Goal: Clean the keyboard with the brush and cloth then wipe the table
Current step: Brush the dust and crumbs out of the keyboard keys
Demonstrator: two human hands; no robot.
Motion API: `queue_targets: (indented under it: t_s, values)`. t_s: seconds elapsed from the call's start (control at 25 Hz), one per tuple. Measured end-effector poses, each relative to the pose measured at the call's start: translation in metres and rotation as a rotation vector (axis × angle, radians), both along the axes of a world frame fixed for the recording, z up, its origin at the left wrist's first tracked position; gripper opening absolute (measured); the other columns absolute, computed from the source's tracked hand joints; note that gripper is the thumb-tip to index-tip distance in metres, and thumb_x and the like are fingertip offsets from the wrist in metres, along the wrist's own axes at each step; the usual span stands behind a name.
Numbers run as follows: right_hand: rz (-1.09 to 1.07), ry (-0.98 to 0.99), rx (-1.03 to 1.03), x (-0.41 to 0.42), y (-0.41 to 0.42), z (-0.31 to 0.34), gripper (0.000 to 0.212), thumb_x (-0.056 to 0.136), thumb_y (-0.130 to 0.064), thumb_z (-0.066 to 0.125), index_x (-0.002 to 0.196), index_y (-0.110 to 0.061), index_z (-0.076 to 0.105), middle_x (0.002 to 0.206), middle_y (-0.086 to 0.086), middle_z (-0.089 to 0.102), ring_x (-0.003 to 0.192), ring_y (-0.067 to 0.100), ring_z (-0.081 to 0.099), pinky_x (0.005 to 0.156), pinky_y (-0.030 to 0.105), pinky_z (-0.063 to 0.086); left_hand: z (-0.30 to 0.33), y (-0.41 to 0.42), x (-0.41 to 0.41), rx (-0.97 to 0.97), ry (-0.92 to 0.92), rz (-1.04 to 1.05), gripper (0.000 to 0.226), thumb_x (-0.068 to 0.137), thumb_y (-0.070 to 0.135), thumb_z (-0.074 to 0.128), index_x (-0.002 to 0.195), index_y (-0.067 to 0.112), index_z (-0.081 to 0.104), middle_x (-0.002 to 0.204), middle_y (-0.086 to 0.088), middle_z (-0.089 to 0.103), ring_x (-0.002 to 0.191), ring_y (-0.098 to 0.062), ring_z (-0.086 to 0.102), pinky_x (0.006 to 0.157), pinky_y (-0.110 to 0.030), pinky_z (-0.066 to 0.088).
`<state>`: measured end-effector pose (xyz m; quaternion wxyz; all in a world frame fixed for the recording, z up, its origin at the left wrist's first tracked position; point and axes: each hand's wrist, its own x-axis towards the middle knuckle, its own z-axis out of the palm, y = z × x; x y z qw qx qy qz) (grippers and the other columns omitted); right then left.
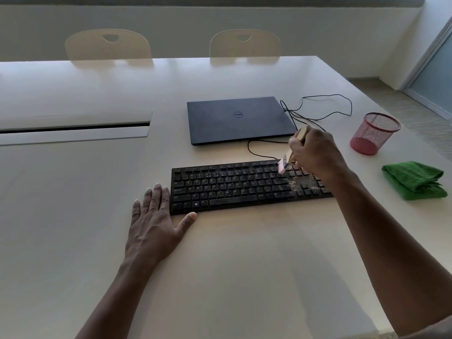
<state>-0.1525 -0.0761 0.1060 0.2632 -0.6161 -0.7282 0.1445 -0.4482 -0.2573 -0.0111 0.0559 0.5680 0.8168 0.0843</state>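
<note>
A black keyboard (232, 187) lies on the white table (73, 192), with brownish crumbs scattered over its right end. My right hand (315, 152) grips a wooden-handled brush (301, 133); its pale bristles touch the keys near the upper right of the keyboard. My left hand (154, 223) lies flat on the table, fingers straight, against the keyboard's left end, thumb along its front edge. A folded green cloth (413, 179) sits on the table to the right of the keyboard.
A shut dark laptop (239, 119) lies behind the keyboard, with a black cable (325, 106) looping to its right. A red mesh cup (374, 133) stands at the right. A cable slot (73, 128) is at the left. Two chairs (107, 45) stand beyond the far edge.
</note>
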Motion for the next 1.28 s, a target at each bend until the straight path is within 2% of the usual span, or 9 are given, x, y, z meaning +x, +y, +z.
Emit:
queue_targets:
  t_s: [0.08, 0.16, 0.32, 0.48, 0.68, 0.88, 1.04, 1.12, 1.28]
  values:
    - [0.042, 0.120, -0.124, 0.000, -0.003, 0.001, 0.022, 0.102, -0.024, 0.056, 0.100, -0.007, 0.070, 0.073, 0.009, 0.074, 0.054, 0.015, 0.070, 0.053, 0.031, 0.060, -0.001, -0.001, -0.001, 0.006, -0.008, 0.002, 0.105, 0.082, 0.086, 0.015, 0.160, 0.018, -0.004, 0.168, 0.000, -0.010, 0.153, -0.014, -0.014, 0.125, -0.038, -0.007]
    - [0.056, 0.087, -0.150, 0.003, -0.008, -0.003, 0.023, 0.102, -0.024, 0.057, 0.096, -0.006, 0.070, 0.069, 0.007, 0.073, 0.047, 0.010, 0.067, 0.047, 0.026, 0.057, 0.000, -0.001, -0.001, 0.017, -0.020, 0.000, 0.106, 0.082, 0.086, 0.016, 0.161, 0.017, -0.003, 0.168, 0.000, -0.009, 0.153, -0.014, -0.013, 0.125, -0.038, -0.006]
    - [-0.043, -0.042, -0.005, 0.012, -0.006, -0.002, 0.027, 0.098, -0.034, 0.056, 0.096, -0.011, 0.070, 0.076, 0.010, 0.074, 0.066, 0.026, 0.073, 0.066, 0.043, 0.064, 0.000, -0.001, 0.000, 0.038, -0.031, -0.009, 0.107, 0.081, 0.086, 0.017, 0.161, 0.017, 0.000, 0.168, -0.001, -0.006, 0.154, -0.015, -0.011, 0.125, -0.038, -0.006]
    - [0.037, 0.107, -0.137, 0.012, -0.015, 0.000, 0.022, 0.101, -0.025, 0.060, 0.094, -0.008, 0.071, 0.066, 0.004, 0.073, 0.047, 0.009, 0.067, 0.050, 0.027, 0.060, 0.000, 0.002, -0.002, 0.059, -0.071, -0.032, 0.117, 0.076, 0.093, 0.015, 0.161, 0.014, -0.001, 0.168, -0.003, -0.006, 0.154, -0.015, -0.012, 0.125, -0.036, -0.005]
    - [-0.047, 0.007, 0.002, 0.012, -0.017, -0.005, 0.031, 0.095, -0.037, 0.057, 0.086, -0.010, 0.070, 0.071, 0.007, 0.073, 0.063, 0.025, 0.072, 0.066, 0.044, 0.064, 0.005, 0.015, -0.002, 0.069, -0.156, -0.113, 0.122, 0.073, 0.089, 0.032, 0.159, 0.013, -0.011, 0.167, -0.005, -0.012, 0.152, -0.014, -0.016, 0.125, -0.032, -0.005]
    - [0.136, 0.263, -0.135, -0.024, -0.050, -0.012, 0.023, 0.101, -0.024, 0.060, 0.096, -0.003, 0.071, 0.067, 0.005, 0.074, 0.048, 0.012, 0.068, 0.044, 0.025, 0.054, 0.002, 0.023, -0.002, 0.100, -0.155, -0.147, 0.128, 0.072, 0.091, 0.039, 0.159, 0.012, -0.010, 0.168, -0.006, -0.009, 0.154, -0.016, -0.013, 0.125, -0.032, -0.003]
    - [0.134, -0.010, 0.080, -0.053, -0.071, -0.016, 0.018, 0.101, -0.026, 0.056, 0.091, -0.013, 0.066, 0.069, -0.002, 0.069, 0.054, 0.010, 0.059, 0.051, 0.019, 0.042, 0.001, 0.022, -0.001, 0.115, -0.146, -0.144, 0.129, 0.071, 0.092, 0.038, 0.159, 0.011, -0.009, 0.168, -0.007, -0.006, 0.154, -0.015, -0.009, 0.126, -0.033, -0.001]
    - [0.135, -0.022, 0.125, -0.061, -0.075, -0.011, 0.017, 0.102, -0.025, 0.055, 0.091, -0.017, 0.064, 0.068, -0.005, 0.063, 0.054, 0.004, 0.054, 0.049, 0.014, 0.034, 0.001, 0.022, 0.000, 0.115, -0.150, -0.138, 0.129, 0.071, 0.092, 0.038, 0.159, 0.011, -0.008, 0.168, -0.007, -0.005, 0.154, -0.015, -0.008, 0.126, -0.034, 0.000]
    - [0.212, 0.174, -0.044, -0.079, -0.084, -0.018, 0.018, 0.099, -0.026, 0.056, 0.092, -0.015, 0.068, 0.072, 0.000, 0.070, 0.064, 0.019, 0.067, 0.061, 0.027, 0.055, 0.001, 0.023, 0.000, 0.116, -0.149, -0.132, 0.129, 0.071, 0.093, 0.038, 0.160, 0.010, -0.007, 0.168, -0.007, -0.003, 0.155, -0.015, -0.006, 0.126, -0.034, -0.001]
